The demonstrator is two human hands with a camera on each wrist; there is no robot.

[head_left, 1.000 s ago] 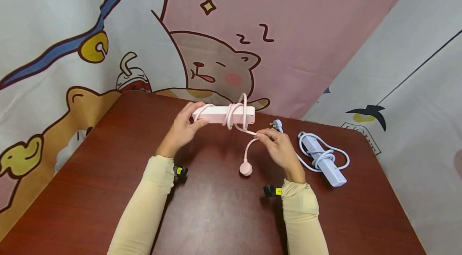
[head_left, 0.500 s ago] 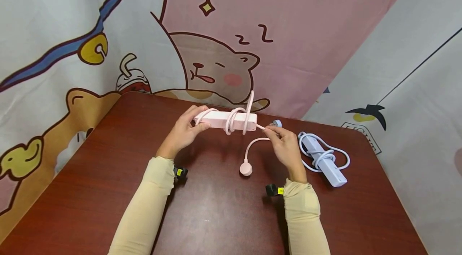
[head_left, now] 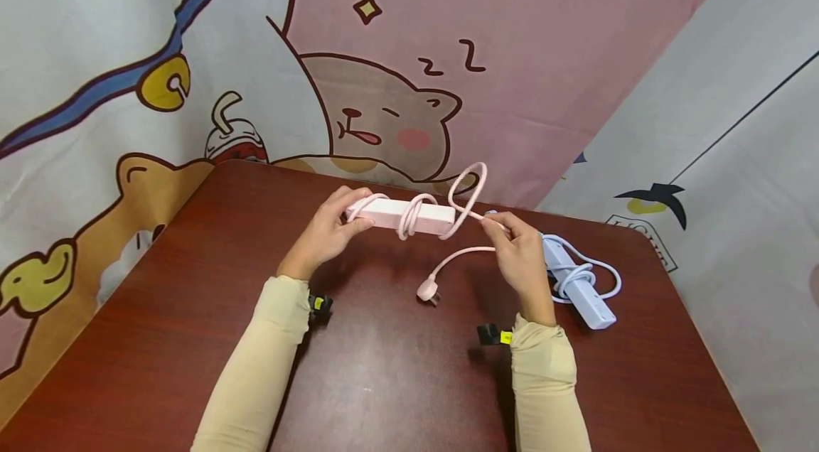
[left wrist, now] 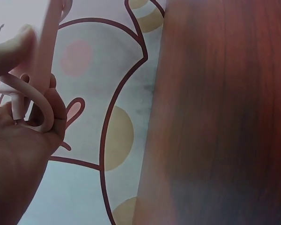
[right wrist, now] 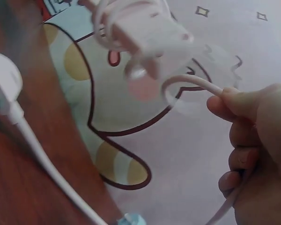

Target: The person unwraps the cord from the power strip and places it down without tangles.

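A pink power strip (head_left: 384, 214) is held up above the table, its cord (head_left: 409, 216) wound around its middle. My left hand (head_left: 329, 228) grips its left end, thumb in front; the left wrist view shows a cord loop (left wrist: 40, 105) by the palm. My right hand (head_left: 520, 253) pinches the pink cord between thumb and forefinger, right of the strip. Between strip and fingers a loose loop (head_left: 478, 175) stands up. From the right hand the cord runs back left to the pink plug (head_left: 428, 290), its prongs showing; the right wrist view has the plug (right wrist: 7, 84) at its left edge.
To the right on the brown table (head_left: 365, 381) lies a pale blue power strip (head_left: 579, 288) with its cord wrapped around it, partly behind my right hand. A cartoon-printed curtain (head_left: 525, 47) hangs along the table's back and sides.
My right hand has moved right, drawing the cord with it. One cord turn has come off the strip's right end into a loose loop. The plug has turned, its prongs now showing.
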